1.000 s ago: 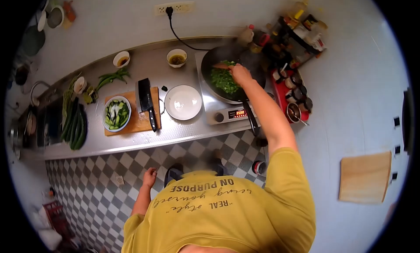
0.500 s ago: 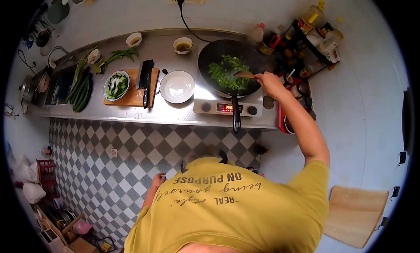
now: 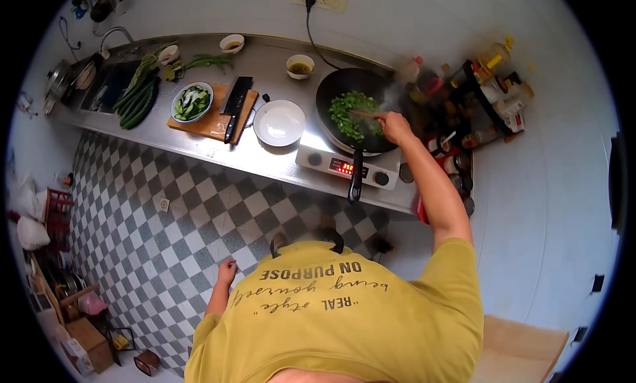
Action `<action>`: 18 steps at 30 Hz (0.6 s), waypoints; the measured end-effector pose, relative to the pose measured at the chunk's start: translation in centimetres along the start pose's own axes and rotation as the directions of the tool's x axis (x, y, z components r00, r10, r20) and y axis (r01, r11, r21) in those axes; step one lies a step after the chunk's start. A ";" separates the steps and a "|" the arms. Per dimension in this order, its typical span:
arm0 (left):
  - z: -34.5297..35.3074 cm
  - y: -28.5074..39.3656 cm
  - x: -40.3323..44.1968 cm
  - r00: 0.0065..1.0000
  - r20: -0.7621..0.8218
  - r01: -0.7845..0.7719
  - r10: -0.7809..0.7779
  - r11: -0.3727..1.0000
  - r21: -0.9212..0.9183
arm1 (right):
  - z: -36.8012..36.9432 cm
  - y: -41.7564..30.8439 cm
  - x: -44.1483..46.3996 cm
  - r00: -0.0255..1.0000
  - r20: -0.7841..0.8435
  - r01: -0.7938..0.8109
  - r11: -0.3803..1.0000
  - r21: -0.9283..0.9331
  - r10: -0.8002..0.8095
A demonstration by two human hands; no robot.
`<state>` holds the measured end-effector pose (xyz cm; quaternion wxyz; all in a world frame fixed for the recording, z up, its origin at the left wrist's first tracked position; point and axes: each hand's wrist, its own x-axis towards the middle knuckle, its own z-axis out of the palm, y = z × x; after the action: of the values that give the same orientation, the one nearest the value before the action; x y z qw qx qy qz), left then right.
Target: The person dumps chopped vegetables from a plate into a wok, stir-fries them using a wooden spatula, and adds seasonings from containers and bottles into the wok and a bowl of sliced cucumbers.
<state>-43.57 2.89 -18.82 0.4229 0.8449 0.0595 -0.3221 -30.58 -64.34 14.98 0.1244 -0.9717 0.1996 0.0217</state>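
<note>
My right hand [image 3: 395,127] is closed round the end of a wooden spatula [image 3: 363,113], whose blade lies among chopped green vegetables [image 3: 343,121] in a black pan [image 3: 377,88]. The pan sits on an induction cooker [image 3: 319,160] with a lit red display, and its black handle [image 3: 356,178] points toward me. Steam rises at the pan's right side. My left hand [image 3: 227,272] hangs low beside my body, over the floor, with its fingers curled; whether it holds anything is too small to tell.
Left of the cooker are a white plate [image 3: 279,123], a cleaver [image 3: 236,103] on a cutting board [image 3: 215,123], a bowl of sliced cucumber [image 3: 192,103] and whole cucumbers [image 3: 140,105]. Small bowls stand behind, one with sauce [image 3: 300,67]. Bottles and jars crowd the right side.
The spatula has moved within the pan, first right, then slightly back left, and the greens have shifted. The camera view has turned. My left hand still hangs low.
</note>
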 end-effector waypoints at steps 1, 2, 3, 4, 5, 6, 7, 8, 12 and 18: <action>0.4 -1.2 -0.5 0.997 -0.042 0.064 -0.066 0.997 -0.042 | -0.8 -0.7 0.9 0.999 -0.005 0.042 0.999 -0.013 -0.042; 0.7 -0.9 -1.7 0.992 -0.029 0.123 -0.124 0.992 -0.041 | -1.0 -1.1 1.5 0.997 -0.008 0.076 0.997 -0.023 -0.076; 0.8 -0.8 -3.0 0.983 -0.012 0.180 -0.181 0.983 -0.036 | -0.2 -1.5 2.6 0.996 -0.017 0.092 0.996 -0.020 -0.092; 0.9 -0.7 -4.2 0.972 0.006 0.236 -0.236 0.971 -0.030 | 1.0 -2.0 4.1 0.994 -0.029 0.106 0.994 -0.019 -0.106; 2.3 -3.1 -3.6 0.981 -0.002 0.196 -0.196 0.978 0.068 | 1.8 -1.9 5.1 0.992 -0.043 0.122 0.992 -0.022 -0.122; 3.7 -6.2 -2.8 0.988 -0.011 0.155 -0.155 0.974 0.168 | 2.5 -1.4 5.4 0.991 -0.022 0.129 0.991 -0.028 -0.129; 5.0 -8.8 -2.1 0.993 -0.019 0.115 -0.114 0.957 0.265 | 3.3 -0.8 5.4 0.990 0.000 0.139 0.990 -0.035 -0.139; 6.0 -7.6 -2.3 0.994 -0.020 0.113 -0.111 0.981 0.160 | 3.8 -0.4 5.1 0.989 0.025 0.148 0.988 -0.041 -0.147; 9.6 -6.2 -2.0 0.997 0.006 0.081 -0.081 0.988 -0.128 | -0.1 3.0 1.0 0.977 0.160 0.164 0.978 -0.128 -0.143; 8.7 2.0 -2.1 0.988 0.105 0.126 -0.112 0.982 -0.141 | -6.2 4.4 -2.1 0.896 0.367 0.299 0.951 -0.084 -0.249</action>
<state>-48.77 -4.61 -20.00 0.4664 0.7897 0.1132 -0.3820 -34.28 -69.05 20.14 0.0922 -0.9767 0.0331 0.1912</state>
